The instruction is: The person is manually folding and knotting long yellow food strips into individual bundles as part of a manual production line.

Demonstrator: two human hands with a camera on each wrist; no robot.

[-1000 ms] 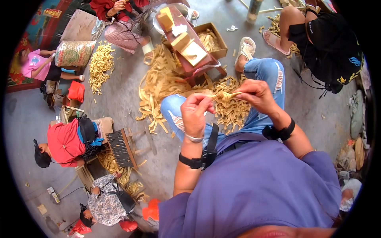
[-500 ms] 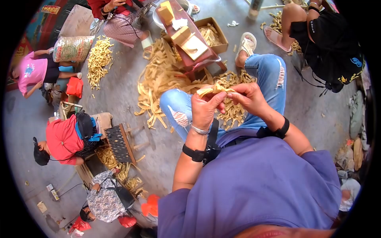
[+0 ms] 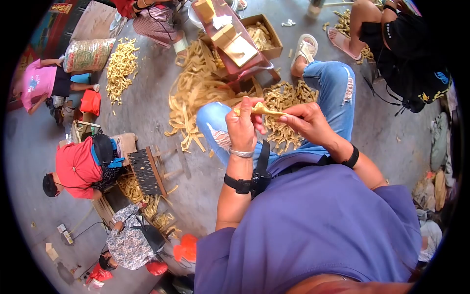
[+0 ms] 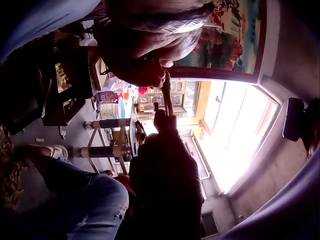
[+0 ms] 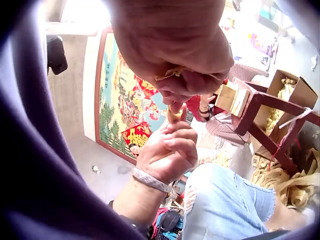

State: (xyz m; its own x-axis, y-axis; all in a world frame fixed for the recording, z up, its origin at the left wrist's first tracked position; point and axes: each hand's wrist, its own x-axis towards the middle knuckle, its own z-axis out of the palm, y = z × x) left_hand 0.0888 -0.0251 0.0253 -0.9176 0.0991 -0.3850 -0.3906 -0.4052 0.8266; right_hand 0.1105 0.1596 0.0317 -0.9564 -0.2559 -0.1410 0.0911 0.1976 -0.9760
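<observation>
Above the lap, in the head view, a short twisted yellow strip (image 3: pixel 267 110) stretches between both hands. My left hand (image 3: pixel 241 130) holds its left end, thumb pointing up and fingers curled. The right hand (image 3: pixel 311 122) pinches the tapered other end between thumb and forefinger. Seen from the right wrist, the folded strip (image 5: pixel 175 116) stands at the left hand's fingertips, while a bit of yellow material shows in the right hand's palm. From the left wrist the hands are dark against the light. Below them, a pile of short knotted yellow pieces (image 3: pixel 284 134) lies between the legs.
Long flat yellow strips (image 3: pixel 196 93) lie heaped by the left knee. Beyond stands a dark red bench (image 3: pixel 245 54) bearing wooden blocks, with a cardboard box (image 3: pixel 274 41) beside it. Several other people sit around, including one in a red shirt (image 3: pixel 76 164) at the left.
A second ago a bunched knot hung between the hands. They came together, and now the strip is a slimmer twist drawn between them. The left thumb has risen.
</observation>
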